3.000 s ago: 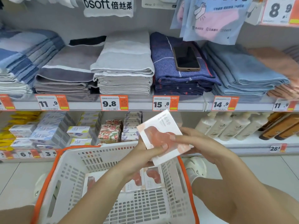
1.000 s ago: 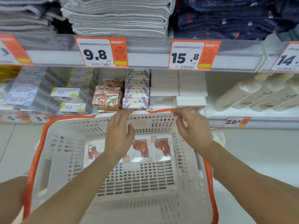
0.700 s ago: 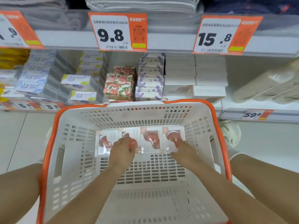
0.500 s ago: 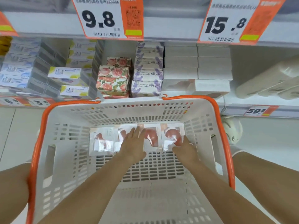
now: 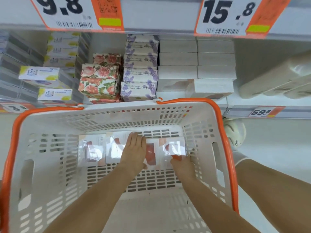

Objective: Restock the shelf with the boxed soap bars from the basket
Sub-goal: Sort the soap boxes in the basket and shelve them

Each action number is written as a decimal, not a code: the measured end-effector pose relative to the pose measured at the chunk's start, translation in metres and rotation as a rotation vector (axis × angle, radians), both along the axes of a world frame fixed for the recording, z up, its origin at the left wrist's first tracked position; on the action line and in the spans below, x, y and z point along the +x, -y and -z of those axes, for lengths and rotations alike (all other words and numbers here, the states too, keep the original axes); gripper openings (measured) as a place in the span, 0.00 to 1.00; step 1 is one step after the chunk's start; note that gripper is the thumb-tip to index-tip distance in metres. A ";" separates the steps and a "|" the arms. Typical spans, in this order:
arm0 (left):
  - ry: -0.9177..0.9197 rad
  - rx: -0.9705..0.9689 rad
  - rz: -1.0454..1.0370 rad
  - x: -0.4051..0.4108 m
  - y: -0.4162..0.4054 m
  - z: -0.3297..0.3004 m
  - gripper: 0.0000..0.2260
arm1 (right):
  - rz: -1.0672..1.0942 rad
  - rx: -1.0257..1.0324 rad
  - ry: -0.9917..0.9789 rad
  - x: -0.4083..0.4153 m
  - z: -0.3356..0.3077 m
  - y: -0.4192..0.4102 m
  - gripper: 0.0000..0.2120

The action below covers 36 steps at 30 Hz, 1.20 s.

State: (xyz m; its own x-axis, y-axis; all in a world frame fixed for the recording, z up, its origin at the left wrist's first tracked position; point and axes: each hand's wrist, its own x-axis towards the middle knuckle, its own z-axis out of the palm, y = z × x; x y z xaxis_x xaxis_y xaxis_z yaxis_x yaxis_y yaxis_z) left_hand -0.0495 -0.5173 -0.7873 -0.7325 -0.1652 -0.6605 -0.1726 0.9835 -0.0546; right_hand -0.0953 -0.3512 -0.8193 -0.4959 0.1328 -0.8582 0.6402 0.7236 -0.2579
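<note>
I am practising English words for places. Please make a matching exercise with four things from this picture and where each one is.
Things:
1. left hand
2. right hand
3. floral boxes
4. 15.8 price tag

Places:
A. on the shelf edge, top right
B. at the rightmost soap box
C. on the shelf, left of the lavender boxes
D. flat on the middle soap boxes

Pairs: 1-D, 2-B, 3-C, 4-A

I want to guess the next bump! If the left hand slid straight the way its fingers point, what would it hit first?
Probably the far wall of the basket. The left hand lies flat on the soap boxes, fingers pointing at that wall; depth is hard to judge.
</note>
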 end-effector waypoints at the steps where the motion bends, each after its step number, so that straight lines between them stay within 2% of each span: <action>1: -0.013 0.013 -0.010 0.003 -0.001 0.001 0.50 | -0.022 0.011 0.004 0.006 0.010 -0.005 0.27; 4: -0.041 0.060 -0.013 0.009 -0.001 0.000 0.49 | 0.085 -0.023 0.021 0.011 -0.002 -0.004 0.34; 7: -0.054 0.092 -0.005 0.010 0.002 0.000 0.46 | 0.308 -0.049 0.058 0.008 -0.019 -0.001 0.35; 9: -0.059 0.107 -0.005 0.007 0.005 0.001 0.43 | 0.346 -0.063 0.060 0.008 -0.017 -0.006 0.36; 16: -0.125 0.134 -0.013 0.018 0.002 -0.007 0.41 | 0.360 -0.109 -0.018 0.018 -0.027 -0.012 0.32; 18: -0.098 0.167 -0.030 0.022 -0.003 -0.011 0.36 | 0.325 -0.149 -0.020 0.024 -0.032 -0.012 0.33; 21: -0.101 0.245 -0.089 0.030 -0.010 -0.015 0.29 | 0.236 -0.132 0.017 0.031 -0.037 -0.013 0.39; 24: -0.092 0.280 -0.104 0.037 -0.015 -0.016 0.27 | 0.176 -0.088 0.053 0.037 -0.035 -0.018 0.36; 29: -0.097 0.308 -0.130 0.046 -0.017 -0.016 0.27 | 0.389 -0.116 0.100 0.035 -0.034 -0.016 0.33; 31: -0.097 0.333 -0.167 0.052 -0.019 -0.019 0.27 | 0.439 -0.129 0.097 0.033 -0.032 -0.015 0.36; 33: -0.092 0.396 -0.262 0.062 -0.020 -0.020 0.26 | 0.429 -0.158 0.057 0.030 -0.032 -0.010 0.43; 35: -0.090 0.456 -0.398 0.074 -0.018 -0.021 0.25 | 0.345 -0.127 0.030 0.030 -0.036 -0.005 0.48; 36: -0.091 0.465 -0.454 0.080 -0.016 -0.021 0.24 | 0.265 -0.087 0.029 0.031 -0.035 -0.004 0.47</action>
